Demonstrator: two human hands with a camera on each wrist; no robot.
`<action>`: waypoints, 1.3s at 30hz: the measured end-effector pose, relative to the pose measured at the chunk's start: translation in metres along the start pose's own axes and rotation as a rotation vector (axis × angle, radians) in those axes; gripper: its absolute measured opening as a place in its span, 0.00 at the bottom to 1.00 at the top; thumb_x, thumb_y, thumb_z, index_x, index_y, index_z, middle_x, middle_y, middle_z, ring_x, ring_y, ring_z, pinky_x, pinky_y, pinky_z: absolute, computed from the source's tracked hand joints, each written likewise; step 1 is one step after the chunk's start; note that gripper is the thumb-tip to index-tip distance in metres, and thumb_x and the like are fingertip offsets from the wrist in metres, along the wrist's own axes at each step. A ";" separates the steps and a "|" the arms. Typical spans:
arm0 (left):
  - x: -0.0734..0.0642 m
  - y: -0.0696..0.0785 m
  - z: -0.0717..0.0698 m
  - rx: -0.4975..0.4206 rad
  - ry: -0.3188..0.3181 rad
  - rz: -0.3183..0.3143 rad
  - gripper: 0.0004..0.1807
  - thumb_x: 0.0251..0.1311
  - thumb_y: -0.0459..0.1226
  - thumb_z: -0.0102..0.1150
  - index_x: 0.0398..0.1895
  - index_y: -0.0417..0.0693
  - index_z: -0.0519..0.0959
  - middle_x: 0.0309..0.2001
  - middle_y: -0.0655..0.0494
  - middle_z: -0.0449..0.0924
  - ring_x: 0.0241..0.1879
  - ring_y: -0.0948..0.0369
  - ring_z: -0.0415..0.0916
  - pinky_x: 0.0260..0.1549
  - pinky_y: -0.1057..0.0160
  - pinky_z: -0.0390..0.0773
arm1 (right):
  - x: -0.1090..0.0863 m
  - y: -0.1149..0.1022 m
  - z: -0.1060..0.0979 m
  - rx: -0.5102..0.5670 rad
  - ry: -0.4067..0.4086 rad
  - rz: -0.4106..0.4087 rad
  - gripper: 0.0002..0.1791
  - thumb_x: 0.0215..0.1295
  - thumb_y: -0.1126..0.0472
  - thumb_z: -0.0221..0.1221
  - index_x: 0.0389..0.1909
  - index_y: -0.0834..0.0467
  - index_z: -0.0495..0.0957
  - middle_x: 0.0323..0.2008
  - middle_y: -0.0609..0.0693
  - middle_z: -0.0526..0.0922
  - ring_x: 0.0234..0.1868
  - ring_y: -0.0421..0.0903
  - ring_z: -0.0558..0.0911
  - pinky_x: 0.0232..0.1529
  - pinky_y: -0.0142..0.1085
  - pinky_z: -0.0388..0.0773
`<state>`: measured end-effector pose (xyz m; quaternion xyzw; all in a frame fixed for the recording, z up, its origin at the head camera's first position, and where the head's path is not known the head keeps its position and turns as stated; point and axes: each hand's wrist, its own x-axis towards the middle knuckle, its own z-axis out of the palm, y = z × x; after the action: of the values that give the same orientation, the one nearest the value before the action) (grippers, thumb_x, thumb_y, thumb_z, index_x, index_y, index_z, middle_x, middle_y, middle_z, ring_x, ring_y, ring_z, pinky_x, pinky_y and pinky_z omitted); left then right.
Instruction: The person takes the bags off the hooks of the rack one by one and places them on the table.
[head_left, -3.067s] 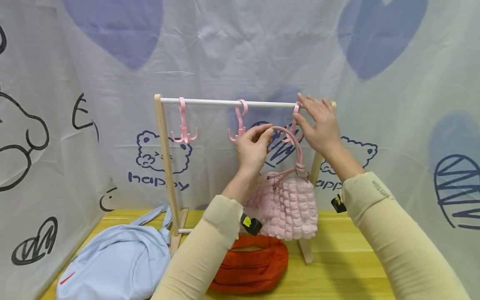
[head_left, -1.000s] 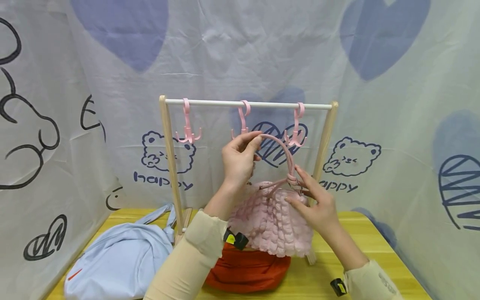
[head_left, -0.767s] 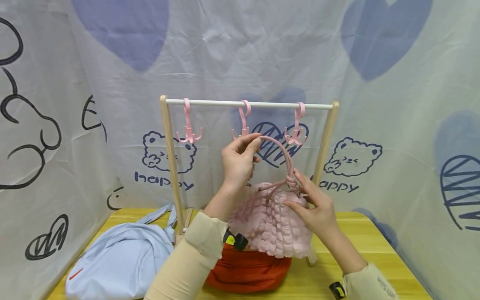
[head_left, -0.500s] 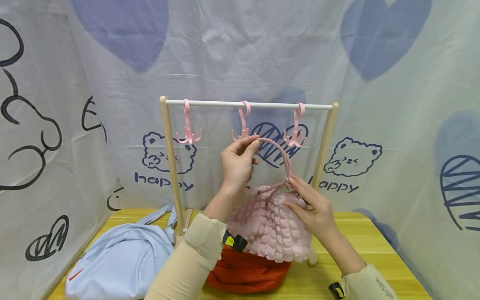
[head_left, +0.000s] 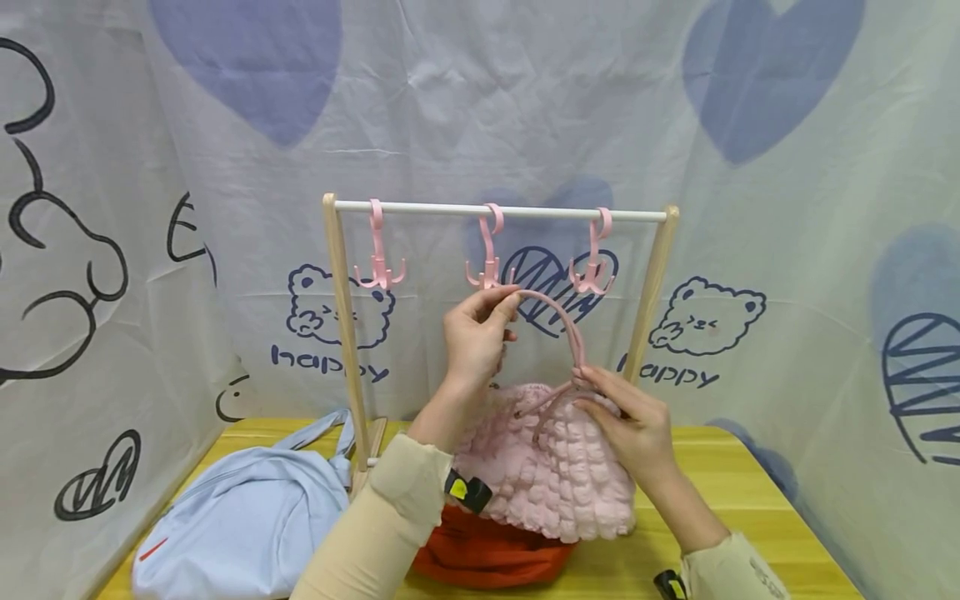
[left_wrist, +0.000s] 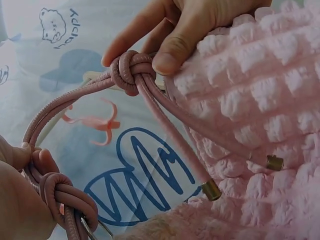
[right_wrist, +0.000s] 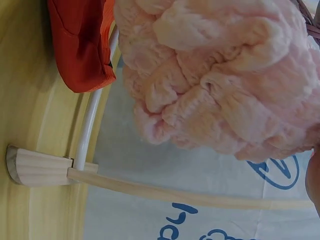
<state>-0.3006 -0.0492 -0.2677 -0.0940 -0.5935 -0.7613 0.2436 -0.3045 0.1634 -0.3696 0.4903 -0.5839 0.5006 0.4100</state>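
Note:
A pink puffy handbag (head_left: pixel 555 492) hangs in front of the rack, above the table. My left hand (head_left: pixel 476 333) pinches the top of its thin pink handle (head_left: pixel 564 315). At the handle's lower right end, my right hand (head_left: pixel 633 417) grips the bag beside a knot, its thumb against the puffy fabric. Two cord knots show in the left wrist view, with a metal-tipped cord (left_wrist: pixel 175 142) dangling from one. The bag's puckered fabric (right_wrist: pixel 215 75) fills much of the right wrist view, where only a sliver of hand shows at the right edge.
Behind the bag stands a wooden rack with a white rail (head_left: pixel 435 208). Pink hooks hang from it at left (head_left: pixel 378 250), middle (head_left: pixel 489 250) and right (head_left: pixel 592 254). A light blue backpack (head_left: pixel 243 517) and a red bag (head_left: pixel 495 554) lie on the yellow table (head_left: pixel 720 500).
My right hand has come down from the right hook to the base of the handle. The handbag and my left hand have sunk lower, away from the hook.

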 end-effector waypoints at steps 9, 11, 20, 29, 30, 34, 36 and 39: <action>-0.002 -0.009 -0.005 0.009 -0.013 -0.026 0.09 0.69 0.34 0.67 0.49 0.41 0.89 0.27 0.56 0.81 0.16 0.65 0.75 0.07 0.72 0.63 | -0.005 -0.001 0.001 0.043 0.064 0.083 0.29 0.43 0.95 0.62 0.50 0.77 0.83 0.51 0.66 0.86 0.56 0.48 0.87 0.56 0.38 0.82; -0.002 -0.011 -0.006 0.016 -0.012 -0.024 0.10 0.69 0.34 0.67 0.50 0.40 0.88 0.26 0.57 0.81 0.16 0.65 0.75 0.07 0.73 0.63 | -0.005 -0.001 0.001 0.064 0.075 0.103 0.29 0.44 0.95 0.61 0.50 0.77 0.83 0.51 0.65 0.87 0.55 0.48 0.87 0.55 0.38 0.82; -0.009 -0.011 -0.013 0.026 -0.007 -0.058 0.09 0.69 0.38 0.68 0.48 0.47 0.90 0.28 0.57 0.81 0.18 0.64 0.76 0.07 0.72 0.62 | -0.001 -0.007 0.001 0.113 0.139 0.184 0.24 0.49 0.94 0.60 0.50 0.81 0.80 0.51 0.61 0.87 0.53 0.46 0.88 0.54 0.37 0.82; -0.009 -0.018 -0.021 0.093 -0.054 0.089 0.08 0.68 0.30 0.66 0.47 0.36 0.88 0.29 0.55 0.85 0.28 0.66 0.79 0.26 0.72 0.80 | 0.002 -0.012 -0.001 0.106 0.232 0.236 0.23 0.51 0.93 0.60 0.50 0.81 0.80 0.49 0.56 0.89 0.51 0.43 0.89 0.52 0.33 0.83; -0.010 -0.018 -0.022 0.104 -0.064 0.103 0.08 0.68 0.30 0.66 0.47 0.36 0.88 0.29 0.53 0.85 0.29 0.66 0.79 0.27 0.72 0.79 | 0.003 -0.012 -0.001 0.119 0.248 0.245 0.23 0.51 0.93 0.60 0.51 0.81 0.80 0.49 0.56 0.89 0.50 0.43 0.89 0.52 0.33 0.83; -0.012 -0.020 -0.026 0.157 -0.109 0.138 0.08 0.68 0.30 0.66 0.47 0.37 0.89 0.32 0.45 0.87 0.30 0.65 0.80 0.31 0.72 0.79 | 0.005 -0.014 -0.002 0.164 0.304 0.277 0.23 0.54 0.92 0.60 0.52 0.81 0.79 0.48 0.56 0.89 0.49 0.43 0.89 0.52 0.33 0.83; -0.014 -0.021 -0.028 0.183 -0.130 0.149 0.08 0.68 0.31 0.66 0.47 0.39 0.89 0.34 0.44 0.87 0.31 0.64 0.81 0.33 0.71 0.79 | 0.006 -0.014 -0.002 0.185 0.324 0.287 0.23 0.54 0.92 0.60 0.53 0.81 0.79 0.48 0.56 0.89 0.49 0.43 0.89 0.52 0.32 0.83; -0.015 -0.023 -0.031 0.203 -0.158 0.160 0.09 0.68 0.31 0.66 0.49 0.40 0.88 0.37 0.45 0.88 0.33 0.64 0.82 0.37 0.70 0.81 | 0.008 -0.014 -0.003 0.197 0.342 0.293 0.23 0.55 0.92 0.59 0.53 0.80 0.79 0.48 0.56 0.89 0.50 0.43 0.89 0.52 0.32 0.83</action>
<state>-0.2942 -0.0704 -0.3023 -0.1756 -0.6754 -0.6656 0.2645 -0.2920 0.1647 -0.3591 0.3463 -0.5192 0.6850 0.3759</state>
